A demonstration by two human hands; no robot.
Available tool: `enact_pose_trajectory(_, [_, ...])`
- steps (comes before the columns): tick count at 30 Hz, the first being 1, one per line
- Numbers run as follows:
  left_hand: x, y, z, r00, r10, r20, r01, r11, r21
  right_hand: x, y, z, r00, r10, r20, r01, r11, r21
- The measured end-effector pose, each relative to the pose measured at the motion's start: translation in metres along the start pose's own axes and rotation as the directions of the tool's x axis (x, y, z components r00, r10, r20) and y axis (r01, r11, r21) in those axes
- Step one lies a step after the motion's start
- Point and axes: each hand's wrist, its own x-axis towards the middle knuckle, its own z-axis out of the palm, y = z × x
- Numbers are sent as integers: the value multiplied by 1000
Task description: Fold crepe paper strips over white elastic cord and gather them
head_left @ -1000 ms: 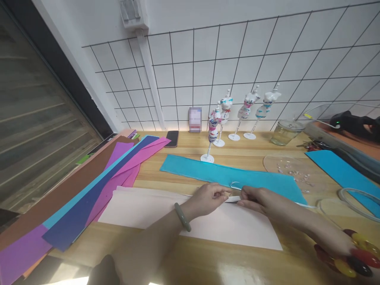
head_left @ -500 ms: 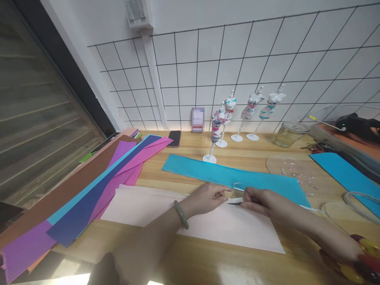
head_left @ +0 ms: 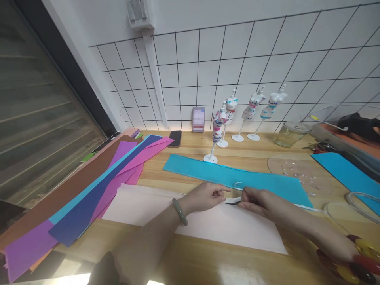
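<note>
My left hand (head_left: 206, 197), with a green bangle at the wrist, rests over a pale pink sheet (head_left: 231, 229); its fingers are curled together at the end of a narrow white strip (head_left: 233, 200). The strip runs across to my right hand (head_left: 255, 201), whose fingers are pinched round it beside a small dark shape too small to make out. Just beyond both hands a turquoise cloth (head_left: 202, 167) lies flat. A thin white cord (head_left: 310, 208) comes out past my right wrist toward the right.
Coloured sheets (head_left: 97, 186) are piled at the left. Behind stand several small white dress forms (head_left: 216, 128), a phone (head_left: 175, 138) and a glass (head_left: 291, 133). A clear dish (head_left: 291, 168) with small beads, coiled tubing (head_left: 360, 204) and a blue sheet (head_left: 347, 170) are at the right.
My right hand has shifted very slightly left, toward my left hand, along with the strip. Otherwise the view has only moved a little.
</note>
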Motion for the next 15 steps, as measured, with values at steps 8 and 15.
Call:
enact_pose_trajectory(8, [-1,1,-1,1000,-4,-2,4,1000,-4,3,-2,1,1000,-17,1,17,1000,-8])
enact_pose_trajectory(15, [-3,-3,-5,999,-50,-6,50,998,-35,6,5,6,999,14,-29,-15,999,-43])
